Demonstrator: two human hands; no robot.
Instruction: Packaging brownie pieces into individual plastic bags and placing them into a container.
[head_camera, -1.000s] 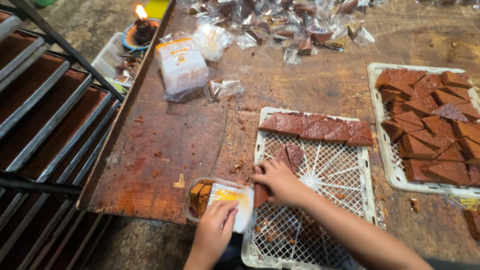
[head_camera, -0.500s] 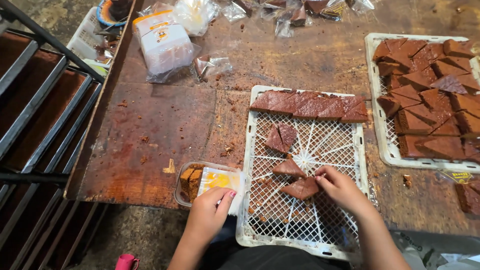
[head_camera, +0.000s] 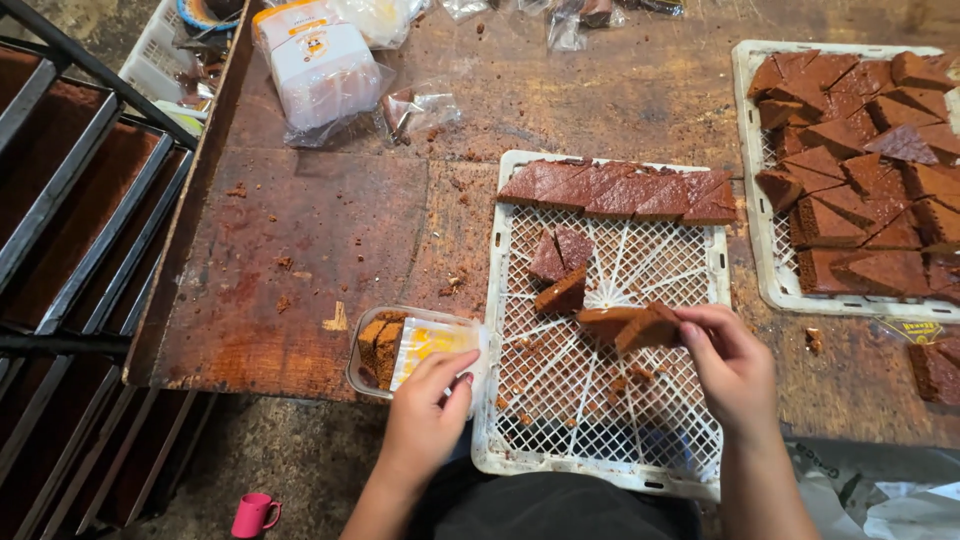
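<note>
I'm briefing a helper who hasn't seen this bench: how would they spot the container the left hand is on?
Start at the white lattice tray nearest the person. Just off its left edge, at the table's front edge, sits a small clear plastic box under the left hand. Unlike the open trays, it is transparent, has a yellow label, and holds brown cake pieces at its left end.

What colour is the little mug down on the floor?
Pink; the mug shows clearly in the head view, bottom left.
</note>
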